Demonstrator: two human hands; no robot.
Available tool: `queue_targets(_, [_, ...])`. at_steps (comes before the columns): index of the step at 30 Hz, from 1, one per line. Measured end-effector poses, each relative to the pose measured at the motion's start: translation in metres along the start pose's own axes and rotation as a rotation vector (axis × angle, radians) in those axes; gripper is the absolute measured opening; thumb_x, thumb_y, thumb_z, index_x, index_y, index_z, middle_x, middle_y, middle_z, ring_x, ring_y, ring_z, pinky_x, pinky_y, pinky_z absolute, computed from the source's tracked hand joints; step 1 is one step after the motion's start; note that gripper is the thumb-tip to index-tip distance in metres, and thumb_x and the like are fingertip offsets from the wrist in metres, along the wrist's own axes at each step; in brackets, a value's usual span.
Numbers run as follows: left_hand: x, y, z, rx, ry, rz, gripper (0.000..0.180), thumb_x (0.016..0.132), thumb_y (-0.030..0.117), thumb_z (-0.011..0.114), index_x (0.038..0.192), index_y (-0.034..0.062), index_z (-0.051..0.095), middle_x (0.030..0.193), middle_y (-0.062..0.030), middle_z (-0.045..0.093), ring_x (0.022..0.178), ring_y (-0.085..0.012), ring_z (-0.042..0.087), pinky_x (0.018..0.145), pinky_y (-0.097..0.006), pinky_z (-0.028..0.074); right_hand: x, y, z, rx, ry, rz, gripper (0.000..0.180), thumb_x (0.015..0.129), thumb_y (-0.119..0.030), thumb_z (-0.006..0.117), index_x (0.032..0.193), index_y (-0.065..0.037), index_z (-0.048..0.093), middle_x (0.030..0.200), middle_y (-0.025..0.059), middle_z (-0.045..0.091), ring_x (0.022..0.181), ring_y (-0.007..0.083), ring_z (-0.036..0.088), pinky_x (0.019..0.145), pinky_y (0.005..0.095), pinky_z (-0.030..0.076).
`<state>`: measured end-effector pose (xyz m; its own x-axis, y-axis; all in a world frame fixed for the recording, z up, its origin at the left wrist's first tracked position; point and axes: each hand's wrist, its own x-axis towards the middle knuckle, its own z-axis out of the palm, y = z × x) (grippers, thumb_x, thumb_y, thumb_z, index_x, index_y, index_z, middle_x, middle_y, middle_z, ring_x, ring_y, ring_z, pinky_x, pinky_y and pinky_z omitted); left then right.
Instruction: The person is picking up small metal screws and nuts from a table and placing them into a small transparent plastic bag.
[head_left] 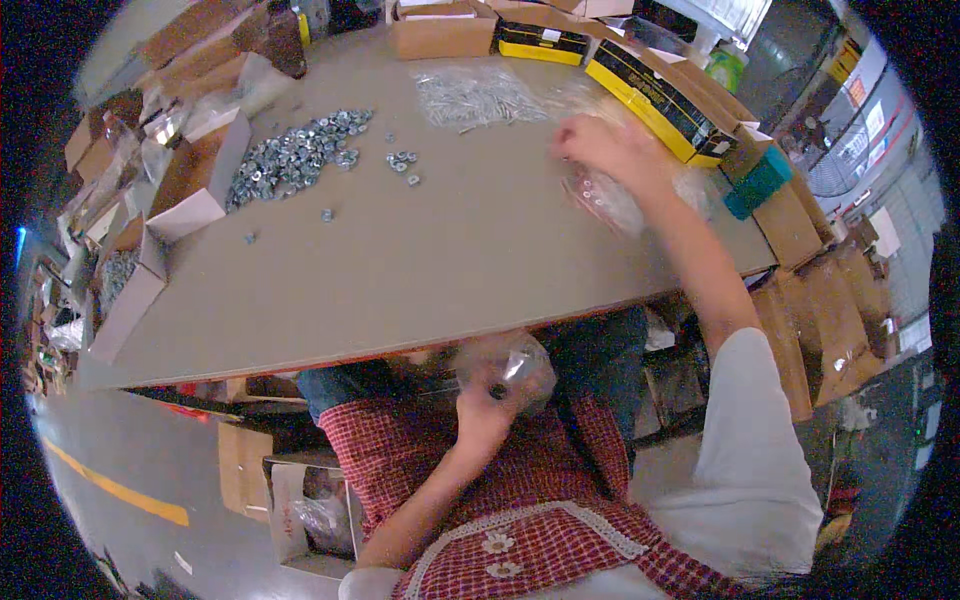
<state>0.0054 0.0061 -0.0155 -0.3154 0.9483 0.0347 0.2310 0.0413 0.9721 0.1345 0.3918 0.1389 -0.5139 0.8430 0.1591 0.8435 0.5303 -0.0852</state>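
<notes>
Left hand (487,405): held below the near edge of the desk (420,270), over the lap; fingers closed around a small clear plastic bag (510,370), in which a dark small part seems to sit.
Right hand (600,145): stretched out to the far right part of the desk, blurred by motion; laid on or into a heap of clear bags (610,195); whether the fingers are closed on one cannot be told.
Nuts (295,155): a large loose pile of grey metal nuts at the far left of the desk, beside an open cardboard box (195,185); a few strays (402,162) are scattered toward the middle.
Bolts (475,95): a spread of long silvery pieces at the far edge, near the middle.
Yellow-and-black cartons (660,100): lined along the far right edge; a teal case (758,185) at the right corner.
Step in hand: judged to be bagging of small hardware; one bag is kept in the lap while the bag heap is worked.
Next move: judged to call for a single bag to be separated from the slippery heap and a firm pinch on its mouth.
</notes>
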Motion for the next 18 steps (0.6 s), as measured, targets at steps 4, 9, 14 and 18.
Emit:
queue_targets(4, [-0.001, -0.01, -0.006, 0.009, -0.005, -0.067, 0.045, 0.078, 0.034, 0.081, 0.107, 0.0043, 0.064, 0.101, -0.0147, 0.071, 0.092, -0.027, 0.069, 0.082, -0.038, 0.053, 0.001, -0.085, 0.016, 0.246, -0.033, -0.192, 0.027, 0.076, -0.029, 0.075, 0.094, -0.01, 0.073, 0.09, 0.01, 0.073, 0.083, 0.0223, 0.068, 0.076, 0.0358, 0.053])
queue_targets(9, [-0.001, -0.01, -0.005, 0.022, 0.01, -0.035, 0.043, 0.077, 0.033, 0.082, 0.105, 0.0047, 0.065, 0.103, -0.0155, 0.071, 0.093, -0.0267, 0.069, 0.082, -0.038, 0.053, 0.019, -0.105, 0.031, 0.313, 0.108, -0.527, 0.024, 0.081, -0.032, 0.07, 0.093, -0.012, 0.07, 0.097, 0.0109, 0.071, 0.09, 0.0288, 0.067, 0.079, 0.0413, 0.053])
queue_targets(14, [-0.001, -0.009, -0.004, -0.01, 0.006, -0.003, 0.044, 0.077, 0.038, 0.08, 0.102, 0.0041, 0.065, 0.099, -0.0179, 0.07, 0.09, -0.0345, 0.069, 0.079, -0.042, 0.054, 0.039, -0.096, 0.034, 0.32, 0.186, -0.592, 0.021, 0.083, -0.029, 0.071, 0.092, -0.01, 0.067, 0.11, 0.0097, 0.068, 0.097, 0.0237, 0.065, 0.078, 0.0365, 0.051])
queue_targets(18, [-0.002, -0.013, -0.005, 0.011, 0.017, -0.013, 0.045, 0.077, 0.04, 0.079, 0.1, 0.0042, 0.065, 0.098, -0.02, 0.069, 0.087, -0.0377, 0.069, 0.076, -0.044, 0.055, 0.029, -0.102, 0.031, 0.294, -0.02, -0.468, 0.025, 0.087, -0.03, 0.067, 0.103, -0.011, 0.063, 0.097, 0.0123, 0.07, 0.093, 0.0323, 0.067, 0.082, 0.0442, 0.052])
